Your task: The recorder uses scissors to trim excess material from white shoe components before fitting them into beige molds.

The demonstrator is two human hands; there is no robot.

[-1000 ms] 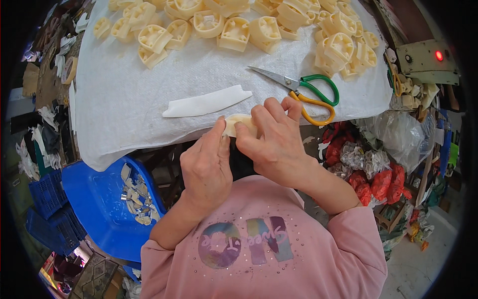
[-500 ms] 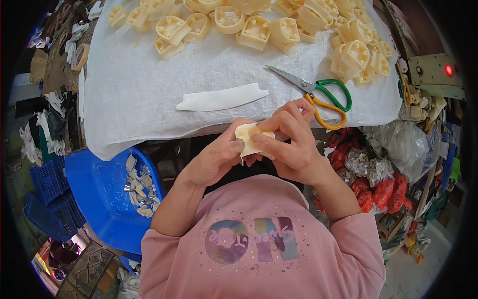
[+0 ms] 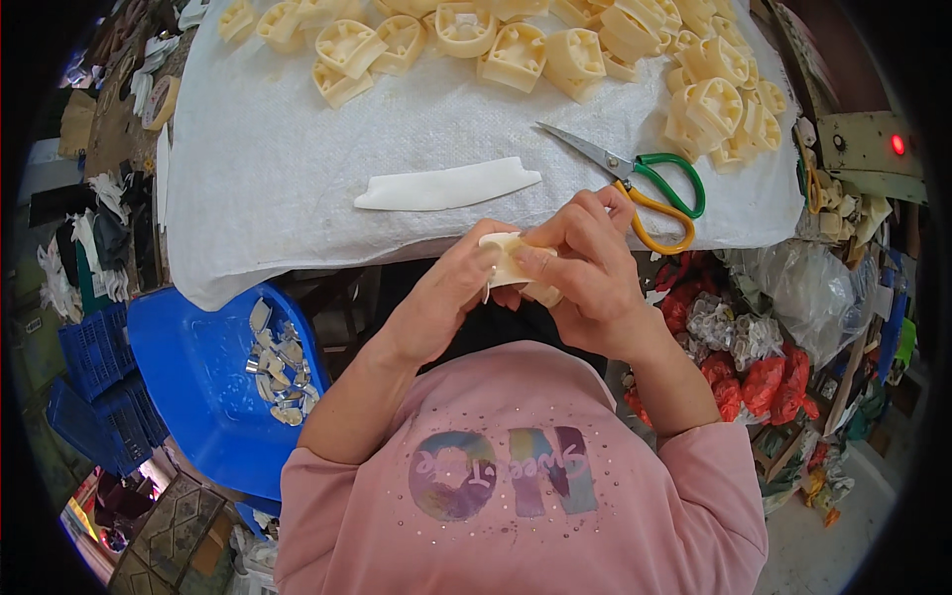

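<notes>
Both hands meet in front of my chest, just off the table's near edge. My left hand (image 3: 441,302) is closed around one side of a small cream plastic moulded piece (image 3: 541,294), its thumb pressed against it. A white strip (image 3: 499,242) lies along the piece's upper side and curls at the left end. On the other side, my right hand (image 3: 598,275) pinches strip and piece with thumb and fingers. The palms hide the underside. Just beyond lies a second white strip (image 3: 448,185) with notched ends, flat on the table. Scissors (image 3: 635,178) with green and yellow handles lie half spread behind my right hand.
A white woven sheet (image 3: 258,169) covers the table. Several cream moulded pieces (image 3: 518,57) are heaped along its far side and far right. At lower left stands a blue plastic basin (image 3: 193,382) with small silvery and cream pieces. Red bags (image 3: 764,382) and clear plastic lie right.
Both hands have shifted slightly, and the held piece has tilted, with its white strip now seen more edge-on. The scissors and the loose strip lie as before; the view has moved a little.
</notes>
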